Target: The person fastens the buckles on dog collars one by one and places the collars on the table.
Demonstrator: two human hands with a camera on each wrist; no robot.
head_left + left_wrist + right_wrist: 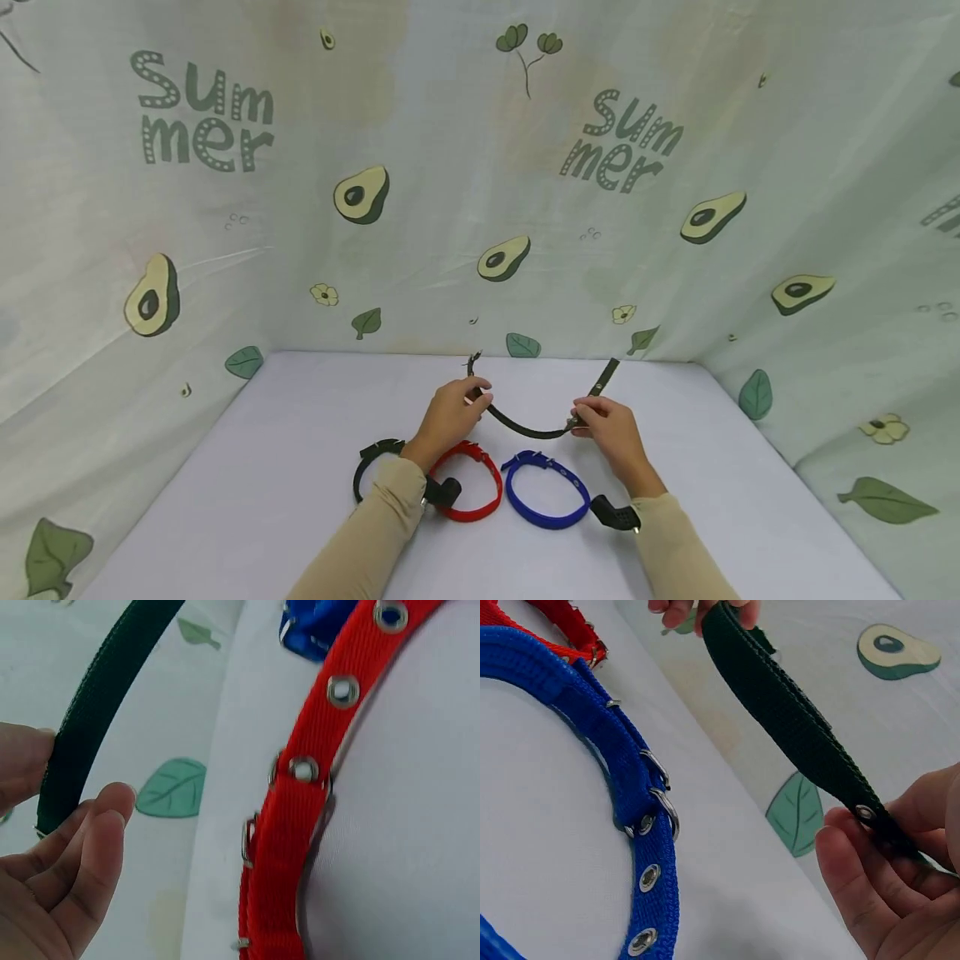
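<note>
An unfastened dark green strap collar (534, 433) hangs in a shallow curve between both hands, above the back of the table. My left hand (450, 412) pinches it near its left end, where metal fittings stick up past the fingers. Toward the other end, my right hand (613, 432) grips the strap between thumb and fingers, beside a metal eyelet (865, 813). The strap's flat tip points up beyond this hand. Closed into a ring, a red collar (471, 516) lies below the left wrist. A blue collar (551, 522) forms another ring between the forearms.
A dark collar (357, 483) lies left of the red one, partly hidden by the left forearm. Black wrist cameras (615, 513) hang over the white table (247, 500). Behind stands a printed cloth (427, 275) with avocados and leaves.
</note>
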